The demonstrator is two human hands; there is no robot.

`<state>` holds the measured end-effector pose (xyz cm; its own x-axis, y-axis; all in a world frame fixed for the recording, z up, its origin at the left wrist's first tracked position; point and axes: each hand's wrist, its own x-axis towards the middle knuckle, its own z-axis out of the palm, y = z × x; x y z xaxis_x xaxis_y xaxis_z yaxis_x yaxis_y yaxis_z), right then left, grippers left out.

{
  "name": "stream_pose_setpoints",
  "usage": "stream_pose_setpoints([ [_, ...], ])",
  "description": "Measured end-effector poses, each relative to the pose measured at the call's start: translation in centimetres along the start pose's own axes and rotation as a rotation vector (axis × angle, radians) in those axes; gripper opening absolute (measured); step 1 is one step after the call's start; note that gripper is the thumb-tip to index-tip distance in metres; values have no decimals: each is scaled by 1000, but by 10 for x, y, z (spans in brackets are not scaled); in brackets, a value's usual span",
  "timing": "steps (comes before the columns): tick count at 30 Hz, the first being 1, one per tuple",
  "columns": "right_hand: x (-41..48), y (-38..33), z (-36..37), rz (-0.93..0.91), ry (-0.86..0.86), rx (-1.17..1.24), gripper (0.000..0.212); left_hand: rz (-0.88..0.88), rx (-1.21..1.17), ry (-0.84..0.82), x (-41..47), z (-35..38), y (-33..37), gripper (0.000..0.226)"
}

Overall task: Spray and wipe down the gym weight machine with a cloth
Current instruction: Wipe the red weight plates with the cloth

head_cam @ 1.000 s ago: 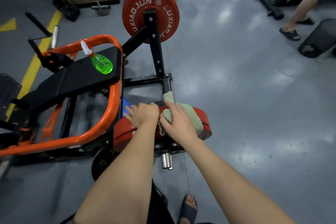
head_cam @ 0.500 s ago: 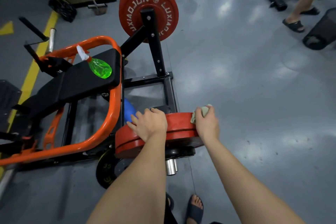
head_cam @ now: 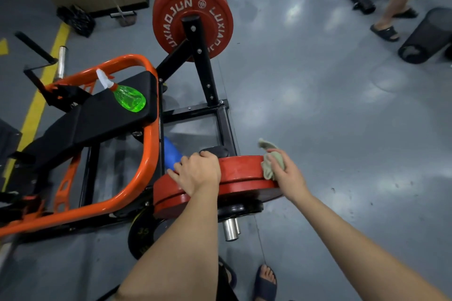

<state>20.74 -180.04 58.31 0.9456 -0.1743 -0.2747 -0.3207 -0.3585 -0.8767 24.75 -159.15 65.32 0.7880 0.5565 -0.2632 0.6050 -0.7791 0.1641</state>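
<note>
The weight machine has an orange tube frame (head_cam: 146, 154), a black padded seat (head_cam: 102, 115) and black steel bars. A red weight plate (head_cam: 242, 173) hangs near me, edge up. My left hand (head_cam: 195, 173) rests on the rim of that plate, fingers curled over it. My right hand (head_cam: 285, 171) holds a crumpled pale green cloth (head_cam: 270, 166) against the plate's right end. A green spray bottle (head_cam: 129, 98) with a white nozzle lies on the seat. A second red plate (head_cam: 193, 7) marked LUXIAOJUN sits on the far side.
A chrome sleeve end (head_cam: 231, 228) sticks out under the near plate, with a black plate (head_cam: 141, 234) beside it. My sandalled foot (head_cam: 266, 278) is below. Another person's legs (head_cam: 391, 14) and a black mesh bin (head_cam: 428, 36) are far right. A yellow floor line (head_cam: 36, 105) runs left.
My right hand slid the cloth from the middle of the plate's rim out to its right end. The left hand stayed on the rim.
</note>
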Motion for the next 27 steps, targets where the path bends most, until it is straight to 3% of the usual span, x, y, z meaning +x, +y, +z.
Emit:
stream_pose_setpoints([
  [2, 13, 11, -3, 283, 90, 62, 65, 0, -2, -3, -2, -1, 1, 51],
  [4, 15, 5, 6, 425, 162, 99, 68, 1, -6, -9, -1, -2, 1, 50],
  [6, 3, -15, 20, 365, 186, 6, 61, -3, -10, -8, 0, -2, 1, 50],
  [11, -42, -44, 33, -109, 51, -243, 73, -4, -21, -16, 0, -3, 0, 48],
  [14, -24, -24, 18, -137, -83, -152, 80, -9, -28, -20, 0, -4, 0, 47],
  [15, -14, -17, 13, -99, -87, -72, 75, -9, -32, -19, -1, -4, 1, 47],
  [18, 7, -7, 4, 103, -84, 130, 31, -13, -37, -19, -1, -4, 2, 47],
  [19, 11, -7, 3, 194, -67, 158, 28, -12, -39, -19, -2, -5, 1, 47],
  [21, 15, -11, 6, 300, -11, 141, 46, -12, -44, -17, -2, -5, 1, 47],
  [23, 5, -28, 17, 294, 79, 5, 70, -12, -47, -10, -1, -4, 1, 47],
  [27, -43, -59, 50, 26, 41, -324, 88, -21, -53, -12, 0, -3, 0, 46],
])
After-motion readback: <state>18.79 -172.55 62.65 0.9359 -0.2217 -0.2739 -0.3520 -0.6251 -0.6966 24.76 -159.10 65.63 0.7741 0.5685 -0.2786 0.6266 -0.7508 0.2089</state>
